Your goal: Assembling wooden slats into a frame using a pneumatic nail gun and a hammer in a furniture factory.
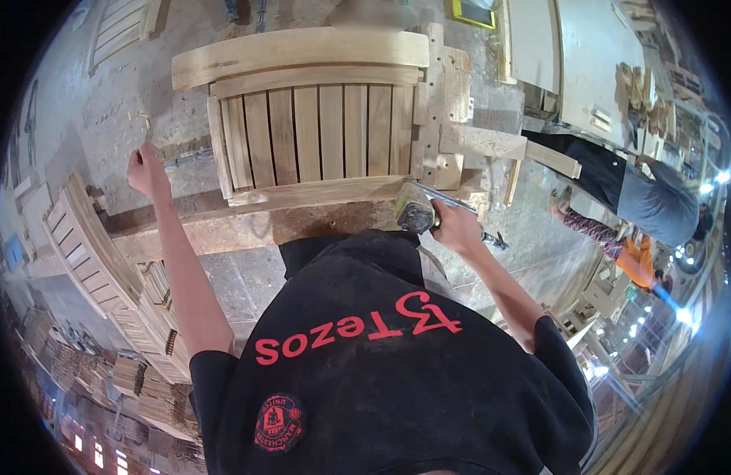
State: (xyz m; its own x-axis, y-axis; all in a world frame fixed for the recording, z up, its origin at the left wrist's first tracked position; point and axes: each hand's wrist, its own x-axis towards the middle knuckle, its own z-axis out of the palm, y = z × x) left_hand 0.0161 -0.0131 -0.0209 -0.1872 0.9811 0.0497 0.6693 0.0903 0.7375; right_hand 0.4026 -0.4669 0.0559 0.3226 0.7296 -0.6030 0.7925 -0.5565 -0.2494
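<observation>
A pale slatted wooden frame (318, 134), with a curved rail along its far side, lies flat on the workbench in front of me. My right hand (456, 226) is wrapped around the handle of an air nail gun (415, 212), whose dark, blocky head is by the frame's near right corner. Left of the frame, my left hand (149, 172) is raised over the bench with its fingers curled closed. Whatever it may hold is hidden. Just beyond it, a few small wooden pegs (144, 120) lie on the bench top.
Wooden blocks and a drilled bar (433, 103) border the frame's right side. More slatted wooden pieces (92, 245) stand at the left. Two other people are at the right, one in a grey shirt (658, 202), one with an orange garment (636, 261). A yellow-edged dark object (472, 13) lies at the back.
</observation>
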